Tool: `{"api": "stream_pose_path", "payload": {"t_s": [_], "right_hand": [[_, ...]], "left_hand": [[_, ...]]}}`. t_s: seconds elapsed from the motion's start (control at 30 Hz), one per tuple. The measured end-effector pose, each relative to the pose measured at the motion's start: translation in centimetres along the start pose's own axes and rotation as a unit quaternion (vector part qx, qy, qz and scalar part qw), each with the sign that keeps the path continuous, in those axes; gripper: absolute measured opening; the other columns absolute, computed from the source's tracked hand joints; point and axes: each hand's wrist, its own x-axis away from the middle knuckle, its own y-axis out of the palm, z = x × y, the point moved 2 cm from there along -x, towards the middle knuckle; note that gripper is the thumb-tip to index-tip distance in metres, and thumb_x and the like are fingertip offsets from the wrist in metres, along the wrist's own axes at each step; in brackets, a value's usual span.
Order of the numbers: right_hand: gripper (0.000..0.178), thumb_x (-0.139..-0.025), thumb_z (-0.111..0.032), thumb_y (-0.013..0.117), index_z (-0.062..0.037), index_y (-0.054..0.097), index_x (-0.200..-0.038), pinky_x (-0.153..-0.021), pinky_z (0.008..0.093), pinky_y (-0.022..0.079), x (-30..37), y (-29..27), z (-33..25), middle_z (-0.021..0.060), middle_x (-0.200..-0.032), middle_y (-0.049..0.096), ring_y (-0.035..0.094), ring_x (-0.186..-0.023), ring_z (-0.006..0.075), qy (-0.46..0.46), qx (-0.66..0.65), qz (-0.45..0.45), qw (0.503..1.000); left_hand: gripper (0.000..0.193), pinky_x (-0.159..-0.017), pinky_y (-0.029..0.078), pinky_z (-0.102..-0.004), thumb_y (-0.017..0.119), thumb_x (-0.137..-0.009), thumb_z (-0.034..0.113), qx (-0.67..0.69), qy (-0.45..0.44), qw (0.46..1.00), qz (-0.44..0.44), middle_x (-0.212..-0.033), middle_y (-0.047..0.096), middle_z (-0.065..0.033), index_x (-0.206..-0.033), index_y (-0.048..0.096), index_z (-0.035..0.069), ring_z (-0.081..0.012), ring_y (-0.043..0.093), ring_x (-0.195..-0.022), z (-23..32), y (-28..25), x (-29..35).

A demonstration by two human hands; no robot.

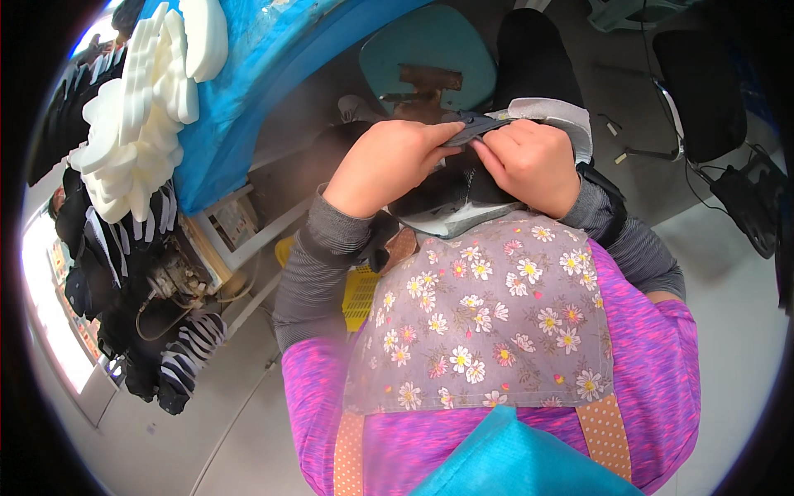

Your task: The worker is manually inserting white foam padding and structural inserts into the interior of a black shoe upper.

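Both hands meet in front of my lap, pinching one dark grey fabric piece (476, 126). My left hand (390, 162) has its thumb and index finger closed on the left end of it. My right hand (532, 164) is closed on its right part, the fingers curled. Below the hands hangs a black piece with a whitish edge (453, 192), resting against my flowered apron (488, 314). A curved off-white piece (571, 122) sticks out behind my right hand. Whether these parts are all joined is hidden by the hands.
A table with a blue cover (240, 91) stands at the far left, bearing stacked white foam pieces (149, 116). Black and white striped pieces (194, 351) hang below. Ahead is a teal stool (389, 50) with a rusty metal part (430, 78); a black chair (703, 95) stands right.
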Motion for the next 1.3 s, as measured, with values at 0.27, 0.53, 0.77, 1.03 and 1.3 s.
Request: {"api": "stream_pose_path", "payload": {"t_s": [0.27,0.53,0.77,1.03,1.3], "right_hand": [[0.022,-0.079,-0.020,0.074,-0.0086,0.058,-0.069,-0.053,0.0329,0.046,-0.4,0.1,0.3,0.0047,-0.064,0.057,0.058,-0.060,0.0219,-0.010,-0.021,0.011,1.000],[0.017,-0.075,-0.015,0.074,-0.0079,0.059,-0.077,-0.066,0.0356,0.047,0.4,-0.4,0.8,0.0039,-0.072,0.057,0.058,-0.073,0.0228,-0.058,-0.029,-0.052,0.997],[0.016,-0.072,-0.013,0.076,-0.0081,0.060,-0.074,-0.060,0.0341,0.047,-0.8,-1.4,0.8,0.0038,-0.067,0.056,0.058,-0.065,0.0219,-0.022,-0.012,0.051,0.998],[0.019,-0.070,-0.014,0.078,-0.0080,0.061,-0.074,-0.062,0.0338,0.047,-1.9,-0.9,0.9,0.0032,-0.069,0.060,0.060,-0.067,0.0214,-0.026,-0.010,0.075,0.997],[0.021,-0.076,-0.024,0.075,-0.0099,0.061,-0.073,-0.077,0.0327,0.046,-4.4,-1.8,1.1,0.0012,-0.072,0.062,0.062,-0.075,0.0195,-0.047,0.003,0.046,0.998]], "left_hand": [[0.024,-0.069,0.052,-0.0425,0.068,-0.085,0.024,-0.087,-0.023,0.996,-0.024,-0.083,0.067,-0.0178,-0.098,0.071,0.004,-0.0363,0.065,-0.078,0.2,-0.5,-0.8],[0.025,-0.072,0.051,-0.0402,0.068,-0.086,0.023,-0.059,-0.016,0.998,0.023,-0.088,0.060,-0.0114,-0.105,0.069,0.006,-0.0325,0.062,-0.082,-0.2,-0.5,-0.5],[0.027,-0.074,0.050,-0.0377,0.067,-0.088,0.018,-0.025,0.003,0.999,0.027,-0.089,0.059,-0.0086,-0.113,0.070,0.010,-0.0298,0.060,-0.082,-0.7,-1.1,-0.1],[0.025,-0.071,0.050,-0.0373,0.069,-0.085,0.015,-0.026,0.048,0.997,0.047,-0.088,0.058,-0.0102,-0.108,0.069,0.005,-0.0294,0.060,-0.081,-0.1,-1.9,0.2],[0.021,-0.064,0.047,-0.0415,0.071,-0.085,0.022,-0.092,0.010,0.995,0.034,-0.078,0.057,-0.0122,-0.086,0.066,0.001,-0.0328,0.060,-0.076,0.0,-3.4,-0.9]]}}
